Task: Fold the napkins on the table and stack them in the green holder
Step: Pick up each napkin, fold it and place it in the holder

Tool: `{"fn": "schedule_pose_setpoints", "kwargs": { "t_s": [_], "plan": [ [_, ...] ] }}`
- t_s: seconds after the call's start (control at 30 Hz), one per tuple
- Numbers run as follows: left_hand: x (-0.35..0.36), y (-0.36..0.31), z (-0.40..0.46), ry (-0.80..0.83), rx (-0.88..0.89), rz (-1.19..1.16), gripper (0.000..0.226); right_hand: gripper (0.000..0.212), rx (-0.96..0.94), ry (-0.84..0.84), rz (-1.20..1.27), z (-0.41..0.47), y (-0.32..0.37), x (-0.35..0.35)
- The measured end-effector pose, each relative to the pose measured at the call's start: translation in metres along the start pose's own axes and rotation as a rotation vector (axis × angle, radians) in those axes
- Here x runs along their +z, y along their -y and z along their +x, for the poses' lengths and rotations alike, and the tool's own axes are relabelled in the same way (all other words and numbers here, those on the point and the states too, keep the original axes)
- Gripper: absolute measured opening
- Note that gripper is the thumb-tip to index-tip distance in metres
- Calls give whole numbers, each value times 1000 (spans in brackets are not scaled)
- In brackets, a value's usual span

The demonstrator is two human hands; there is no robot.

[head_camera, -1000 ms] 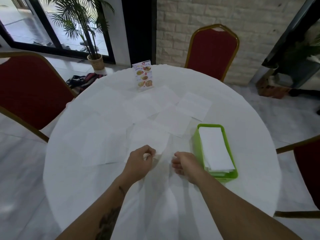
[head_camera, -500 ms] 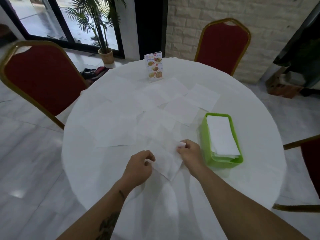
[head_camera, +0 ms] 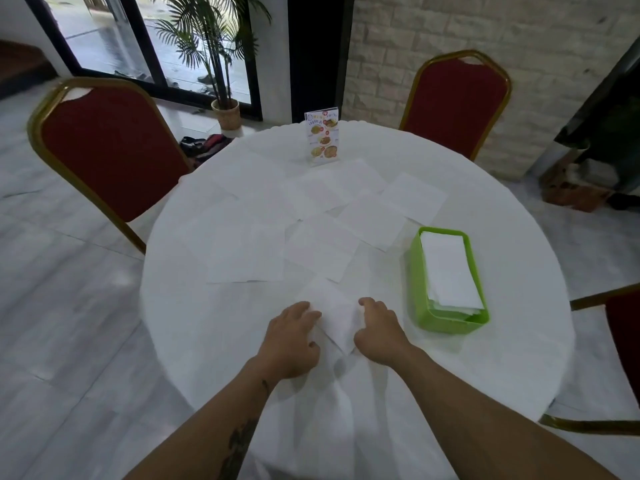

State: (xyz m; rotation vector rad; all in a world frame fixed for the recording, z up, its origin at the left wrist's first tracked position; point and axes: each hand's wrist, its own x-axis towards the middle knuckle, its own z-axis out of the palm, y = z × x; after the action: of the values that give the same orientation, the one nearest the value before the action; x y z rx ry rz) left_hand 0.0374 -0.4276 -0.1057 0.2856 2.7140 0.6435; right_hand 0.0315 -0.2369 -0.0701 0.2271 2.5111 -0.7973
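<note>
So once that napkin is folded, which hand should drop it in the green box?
Probably the right hand: it already touches the napkin, and the green box sits just to its right. The left hand would have to cross over.

Both hands (head_camera: 334, 332) on 1 napkin (head_camera: 337, 318)

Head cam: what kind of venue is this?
Likely a restaurant or banquet hall: a round table in white cloth, red gold-framed banquet chairs, and a standing menu card with food photos.
</note>
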Motion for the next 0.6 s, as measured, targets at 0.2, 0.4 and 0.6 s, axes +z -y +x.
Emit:
{"fn": "schedule_pose_setpoints", "kwargs": {
  "t_s": [0.2,0.4,0.6],
  "plan": [
    [5,-4,-1,67,133,103,65,46,114,-31,187,14,0,8],
    [5,-2,-1,35,134,33,62,9,101,-190,299,15,0,10],
    [-17,-25,26,-133,81,-295,50,26,-53,-319,306,6,11,-35]
  ]
}}
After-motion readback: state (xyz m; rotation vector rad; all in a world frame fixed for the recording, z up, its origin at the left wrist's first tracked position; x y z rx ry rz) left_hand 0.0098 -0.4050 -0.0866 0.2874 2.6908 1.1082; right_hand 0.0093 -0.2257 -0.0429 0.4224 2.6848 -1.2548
